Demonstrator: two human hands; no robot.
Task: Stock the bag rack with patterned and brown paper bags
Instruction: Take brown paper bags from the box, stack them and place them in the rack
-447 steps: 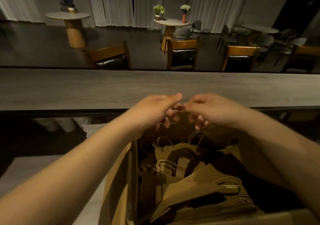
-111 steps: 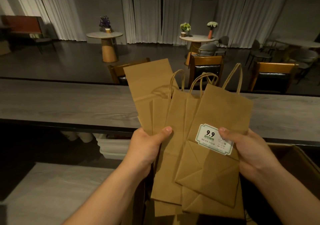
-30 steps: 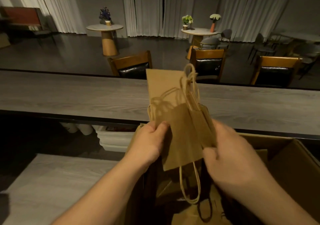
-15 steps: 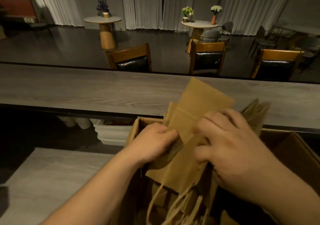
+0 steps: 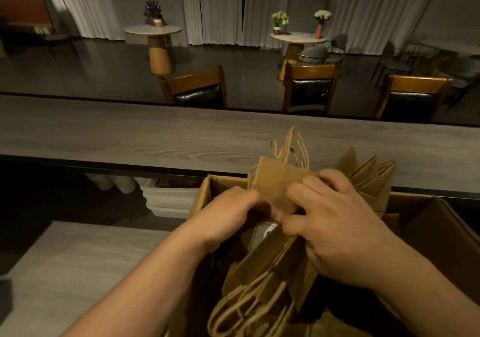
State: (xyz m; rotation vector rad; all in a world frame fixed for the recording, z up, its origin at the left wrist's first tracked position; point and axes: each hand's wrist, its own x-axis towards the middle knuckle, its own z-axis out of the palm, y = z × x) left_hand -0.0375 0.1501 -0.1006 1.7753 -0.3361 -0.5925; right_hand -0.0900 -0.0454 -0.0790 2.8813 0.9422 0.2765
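Head view: left hand [image 5: 228, 217] and right hand [image 5: 335, 222] sit close together over the open brown cardboard box [image 5: 428, 230], both w/ fingers curled onto the same bundle of flat brown paper bags w/ twisted paper handles [image 5: 280, 183]. Left pinches the bundle's near-left edge, right wraps it from the right side. Bundle is between the palms, directly above the box, long axis roughly upright but leaning away toward the grey wood-grain counter [image 5: 155, 136]; some handles stick up at top, others hang down into the box, so bags look mixed in orientation. Neither hand is clearly nearer. More loose bags lie inside the box below. No bag rack in sight, no patterned bags seen. Beyond the counter: wooden chairs w/ black pads [image 5: 197, 90], round tables. Likely snag: dangling handles catching on box flaps as the bundle lifts out
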